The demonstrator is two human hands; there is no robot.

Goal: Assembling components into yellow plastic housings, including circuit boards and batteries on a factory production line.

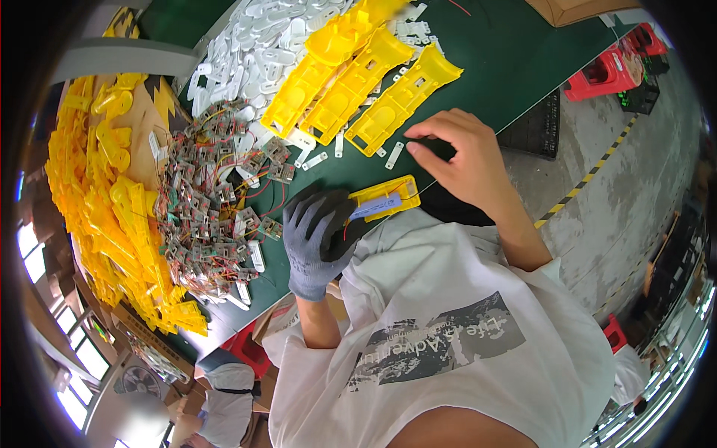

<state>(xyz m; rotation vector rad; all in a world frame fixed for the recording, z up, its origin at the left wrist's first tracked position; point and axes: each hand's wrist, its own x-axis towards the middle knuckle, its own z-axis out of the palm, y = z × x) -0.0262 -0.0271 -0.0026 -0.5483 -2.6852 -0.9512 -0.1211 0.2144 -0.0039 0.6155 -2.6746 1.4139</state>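
Gloved left hand point(317, 228) curls at the left end of a small yellow shell point(382, 191), fingers partly bent; whether it grips the shell or only rests against it, I cannot tell. The shell lies near the table's front edge, just ahead of the white shirt point(441, 299). The bare right hand point(467, 157) hangs beyond the shell and to its right, thumb and forefinger curved toward each other with a narrow gap, apparently holding nothing.

Inside the shell sits a blue cylindrical cell point(377, 205), slightly askew; a thin red wire point(345, 229) shows by the glove. The shell is likely light, stiff and rather slick plastic, best held by its long side walls. The cell should be the denser part, safest taken around its body; the wire looks fragile and should not be pulled.

Just beyond the shell lie small white strips point(395, 155), then three long yellow housings point(385, 116) with openings and recesses. Left of the shell, wired modules point(213, 201) are heaped in a tangle; farther left is a pile of yellow parts point(97, 209).

Well beyond the shell, white pieces point(261, 48) are massed on the green table point(493, 82). Far to its right stand a black crate point(549, 127), its contents too dark to tell, and a cardboard box point(579, 10), its inside hidden.
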